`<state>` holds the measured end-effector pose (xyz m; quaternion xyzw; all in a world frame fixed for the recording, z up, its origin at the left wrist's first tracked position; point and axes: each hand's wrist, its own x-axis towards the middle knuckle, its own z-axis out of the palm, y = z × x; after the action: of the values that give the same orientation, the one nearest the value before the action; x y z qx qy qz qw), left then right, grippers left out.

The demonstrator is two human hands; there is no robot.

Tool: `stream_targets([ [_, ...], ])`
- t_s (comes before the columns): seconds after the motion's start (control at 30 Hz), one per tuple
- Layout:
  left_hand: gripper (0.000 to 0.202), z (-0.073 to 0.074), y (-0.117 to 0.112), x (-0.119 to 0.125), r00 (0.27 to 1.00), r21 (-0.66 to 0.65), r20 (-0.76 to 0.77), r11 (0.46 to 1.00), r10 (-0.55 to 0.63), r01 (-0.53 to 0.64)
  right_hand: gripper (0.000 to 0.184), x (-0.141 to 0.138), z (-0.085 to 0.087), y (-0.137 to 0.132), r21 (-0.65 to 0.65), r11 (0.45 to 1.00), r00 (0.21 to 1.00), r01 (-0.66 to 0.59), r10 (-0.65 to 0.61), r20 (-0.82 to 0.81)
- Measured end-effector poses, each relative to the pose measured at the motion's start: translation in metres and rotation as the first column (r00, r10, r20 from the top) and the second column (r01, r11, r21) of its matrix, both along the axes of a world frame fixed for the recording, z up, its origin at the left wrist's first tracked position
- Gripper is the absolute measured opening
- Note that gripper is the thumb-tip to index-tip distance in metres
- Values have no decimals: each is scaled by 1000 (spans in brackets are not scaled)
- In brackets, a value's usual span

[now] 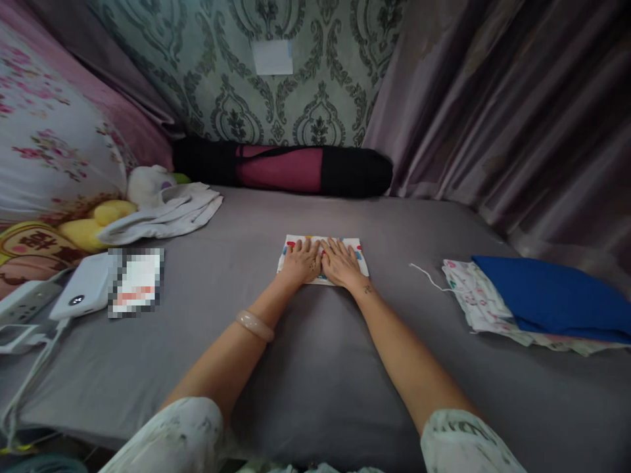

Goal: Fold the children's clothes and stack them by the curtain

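A white folded cloth (323,242) with red, blue and yellow patches lies flat on the grey bed sheet (296,387), near the middle of the head view. My left hand (302,261) rests palm down on its left half, fingers stretched away from me. On the right half lies my right hand (341,263), also flat with its fingers spread. The two hands meet side by side at the cloth's centre and cover much of it. Neither hand grips anything. What kind of cloth it is, I cannot tell.
At right lie a blue folded cloth (552,295) and a printed white cloth (476,295) with a string. At left are a white power bank (89,286), a power strip (29,302), plush toys (83,233) and a pale garment (170,217). A black-and-maroon long bag (280,167) lies along the wall.
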<state>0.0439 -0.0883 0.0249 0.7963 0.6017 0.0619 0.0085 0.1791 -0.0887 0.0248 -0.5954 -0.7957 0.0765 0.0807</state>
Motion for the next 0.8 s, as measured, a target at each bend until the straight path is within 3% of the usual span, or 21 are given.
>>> stream_targets([
  [0.13, 50, 4, 4, 4, 999, 32, 21, 999, 28, -29, 53, 1, 0, 1, 64, 998, 1000, 5, -6, 11],
  [0.27, 49, -3, 6, 7, 996, 102, 62, 992, 66, -72, 53, 2, -4, 3, 96, 995, 999, 36, -35, -9],
  [0.5, 57, -18, 12, -1, 993, 36, 75, 994, 97, -100, 61, 5, -16, 9, 104, 968, 973, 229, -227, -32],
  [0.8, 63, -15, 14, -4, 990, 44, 105, 995, 89, -94, 61, 10, -9, 9, 47, 974, 975, 220, -218, -43],
])
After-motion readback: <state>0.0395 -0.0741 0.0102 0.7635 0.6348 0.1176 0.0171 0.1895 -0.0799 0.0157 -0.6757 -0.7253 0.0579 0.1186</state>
